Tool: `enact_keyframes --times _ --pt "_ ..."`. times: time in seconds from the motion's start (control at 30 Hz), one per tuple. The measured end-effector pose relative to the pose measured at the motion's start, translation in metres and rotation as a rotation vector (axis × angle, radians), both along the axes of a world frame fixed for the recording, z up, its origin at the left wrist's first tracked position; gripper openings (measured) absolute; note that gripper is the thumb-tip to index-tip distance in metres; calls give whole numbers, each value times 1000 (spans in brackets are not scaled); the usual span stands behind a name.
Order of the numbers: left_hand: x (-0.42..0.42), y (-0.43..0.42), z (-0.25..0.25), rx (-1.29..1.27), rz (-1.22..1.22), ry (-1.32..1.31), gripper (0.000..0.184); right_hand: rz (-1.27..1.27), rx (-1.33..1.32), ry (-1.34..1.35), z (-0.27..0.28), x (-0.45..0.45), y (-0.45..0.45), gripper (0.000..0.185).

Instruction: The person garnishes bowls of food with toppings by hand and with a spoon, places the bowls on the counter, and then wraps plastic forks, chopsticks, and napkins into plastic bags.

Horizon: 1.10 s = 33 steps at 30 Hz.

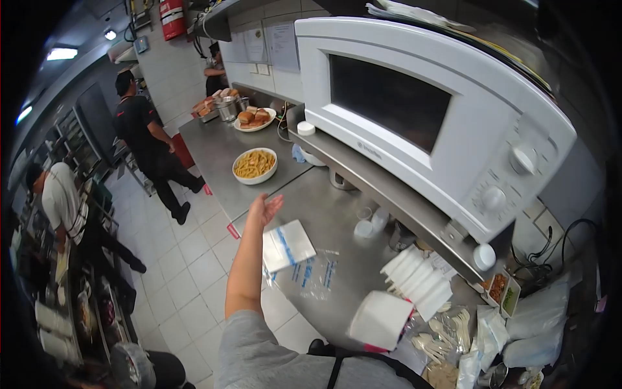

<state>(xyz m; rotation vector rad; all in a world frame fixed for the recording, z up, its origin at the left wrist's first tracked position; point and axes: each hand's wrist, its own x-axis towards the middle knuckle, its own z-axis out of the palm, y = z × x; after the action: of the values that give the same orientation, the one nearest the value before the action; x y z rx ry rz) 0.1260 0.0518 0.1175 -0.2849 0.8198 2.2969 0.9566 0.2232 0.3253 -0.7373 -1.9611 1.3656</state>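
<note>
Plastic cutlery (431, 347) lies at the near right of a steel counter (317, 211), beside a white stack (379, 319) with pink showing at its edges and nested white containers (418, 282). Farther left, a white packet with a blue band (288, 246) rests flat beside clear printed plastic (315, 275). Just beyond the packet, the left hand (264, 209) is held open above the counter's left edge, fingers loosely spread, gripping nothing. Past it sits a white bowl of pasta (255, 166), apart from the fingers; a plate of filled buns (254, 119) stands farther off. A microwave (414, 117) fills the shelf at right. Beyond, at far left, a person in black (142, 129) strides across the tiled floor.
</note>
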Motion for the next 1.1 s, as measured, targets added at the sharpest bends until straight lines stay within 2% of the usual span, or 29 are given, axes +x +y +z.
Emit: enact_keyframes --times 0.1,0.23,0.3,0.33,0.37,0.4,0.43,0.47,0.53,0.57,0.63,0.7,0.73,0.8,0.87,0.93,1.0,1.1 --pt "-68 9 -18 -139 153 48 41 78 -74 -22 22 -60 -6 43" --pt "-126 35 -44 -181 184 13 49 90 -97 -130 35 -103 -3 45" --pt "-141 44 -63 -112 254 130 52 69 -106 -177 50 -125 -6 44" --pt "-160 46 -83 33 269 201 49 38 -132 -278 51 -119 -2 54" --pt "-175 44 -102 -551 165 690 35 -122 -129 -169 26 -112 4 49" --pt "-177 42 -103 -1223 176 1072 29 -182 -194 -74 25 -130 4 48" --pt "-179 39 -100 -1626 103 1271 29 -229 -230 -103 30 -142 3 44" --pt "-179 35 -95 -1586 9 1273 29 -207 -304 -181 36 -142 7 44" --pt "-163 39 -81 -1723 139 1388 33 -155 -277 -324 41 -154 17 35" --pt "-150 41 -70 -1796 212 1436 35 -147 -205 -367 36 -154 23 39" --pt "-173 25 -98 -1341 352 1654 35 -95 -222 -391 27 -153 40 35" --pt "-184 13 -114 -459 268 1067 45 -80 -282 -399 4 -149 68 31" --pt "-185 0 -115 -109 146 474 48 -100 -321 -419 -8 -149 84 30" --pt "-174 -21 -125 -127 -8 526 56 -180 -231 -487 -38 -146 127 26" --pt "-164 -29 -124 -138 -107 547 59 -330 -147 -443 -81 -143 181 24" --pt "-148 -37 -125 -135 -159 536 60 -388 82 -841 -106 -151 234 21" --pt "-126 -35 -126 -166 -113 602 58 -531 461 -1192 -177 -159 296 21" --pt "-105 -36 -121 -169 -112 548 53 -531 572 -1017 -194 -173 305 20"
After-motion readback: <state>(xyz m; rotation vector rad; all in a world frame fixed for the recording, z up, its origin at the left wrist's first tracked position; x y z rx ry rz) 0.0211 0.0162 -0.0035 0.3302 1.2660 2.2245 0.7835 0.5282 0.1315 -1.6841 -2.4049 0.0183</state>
